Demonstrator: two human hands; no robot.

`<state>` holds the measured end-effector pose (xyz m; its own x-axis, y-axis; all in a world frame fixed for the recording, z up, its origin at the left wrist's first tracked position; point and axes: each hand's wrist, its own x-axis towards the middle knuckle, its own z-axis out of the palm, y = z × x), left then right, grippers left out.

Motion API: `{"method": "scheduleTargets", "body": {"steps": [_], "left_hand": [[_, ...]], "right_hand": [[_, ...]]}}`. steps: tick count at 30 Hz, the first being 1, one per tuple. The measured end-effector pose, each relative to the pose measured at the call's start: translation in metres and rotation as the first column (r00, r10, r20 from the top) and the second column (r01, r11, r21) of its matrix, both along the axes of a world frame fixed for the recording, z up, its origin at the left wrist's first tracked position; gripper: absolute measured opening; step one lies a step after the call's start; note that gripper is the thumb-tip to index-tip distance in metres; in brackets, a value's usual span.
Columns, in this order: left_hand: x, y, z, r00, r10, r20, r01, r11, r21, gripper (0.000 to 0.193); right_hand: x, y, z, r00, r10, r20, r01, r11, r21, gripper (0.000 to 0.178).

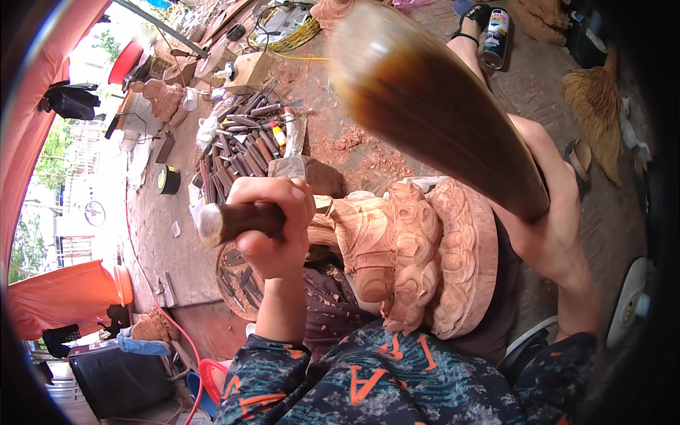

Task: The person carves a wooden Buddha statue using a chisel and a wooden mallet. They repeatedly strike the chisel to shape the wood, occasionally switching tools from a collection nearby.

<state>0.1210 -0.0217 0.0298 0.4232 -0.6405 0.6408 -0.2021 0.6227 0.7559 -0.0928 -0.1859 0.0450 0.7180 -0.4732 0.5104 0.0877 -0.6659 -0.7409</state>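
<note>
My left hand (280, 209) is closed round the dark wooden handle of a chisel (239, 222), its pale butt end pointing left. The blade is hidden behind the fist, on the side toward the carving. A reddish wood carving (414, 248) with scrolls, petal-like bands and a thick round base lies on its side across my lap. My right hand (542, 219) grips a thick wooden mallet (446, 106), raised over the carving with its blurred, pale-worn head up and to the left. The mallet is apart from the chisel.
A heap of chisels (244, 145) with a yellow glue bottle (278, 133) lies beyond my left hand, near a wooden block (304, 170). A spray can (496, 39), a sandalled foot (473, 21) and a straw broom (595, 106) are far right. A red hose (152, 290) runs along the left.
</note>
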Motion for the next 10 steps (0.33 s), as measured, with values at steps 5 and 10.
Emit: {"method": "scheduleTargets", "body": {"steps": [5,10], "left_hand": [[0.005,0.01,-0.023,0.974,0.226,0.027,-0.228,0.969,0.09,0.065],[0.007,0.021,-0.041,0.92,0.392,-0.029,-0.387,0.916,0.106,0.06]], "right_hand": [[0.017,0.002,0.016,0.999,0.054,0.006,-0.053,0.993,-0.105,0.042],[0.026,0.004,0.017,0.995,0.103,-0.017,-0.104,0.986,-0.129,0.042]]}}
